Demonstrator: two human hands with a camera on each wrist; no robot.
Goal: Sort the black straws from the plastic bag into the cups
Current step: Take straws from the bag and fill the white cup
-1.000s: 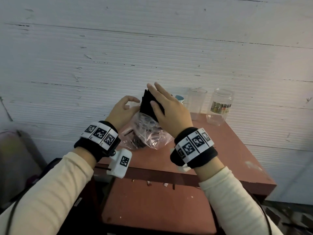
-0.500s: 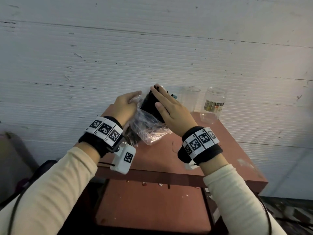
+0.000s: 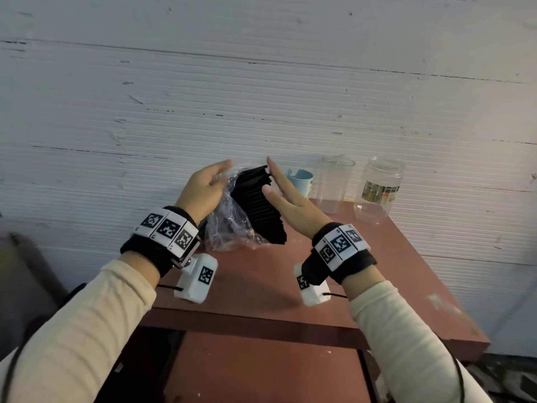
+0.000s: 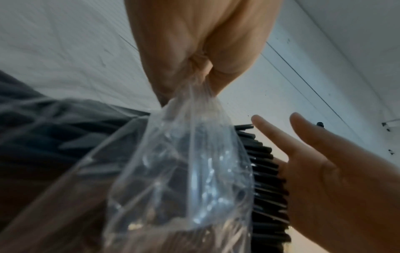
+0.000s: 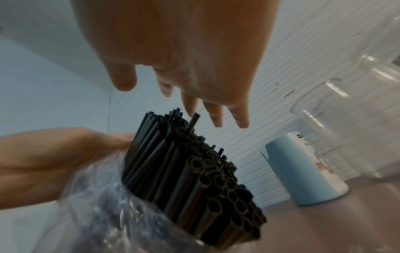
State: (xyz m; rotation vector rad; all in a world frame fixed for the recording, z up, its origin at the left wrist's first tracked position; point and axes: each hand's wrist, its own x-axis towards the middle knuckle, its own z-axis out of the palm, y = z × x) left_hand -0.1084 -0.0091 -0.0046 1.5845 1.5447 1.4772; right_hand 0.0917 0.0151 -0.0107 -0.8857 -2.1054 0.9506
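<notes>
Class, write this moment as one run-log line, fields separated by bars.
left hand pinches plastic bag | right hand open beside black straws | cups hold no straws

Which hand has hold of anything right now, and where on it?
The left hand pinches the gathered top edge of the clear plastic bag. The right hand grips nothing, its straight fingers lying flat against the bundle of black straws.

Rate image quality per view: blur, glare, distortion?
Head view: mostly sharp, wide-angle bend in the wall lines, warm cast at right, clear cups low in contrast. Left wrist view: plastic bag close and soft with specular glints, left hand blurred. Right wrist view: straws fairly readable, right hand and blue cup soft, strong fisheye.
</notes>
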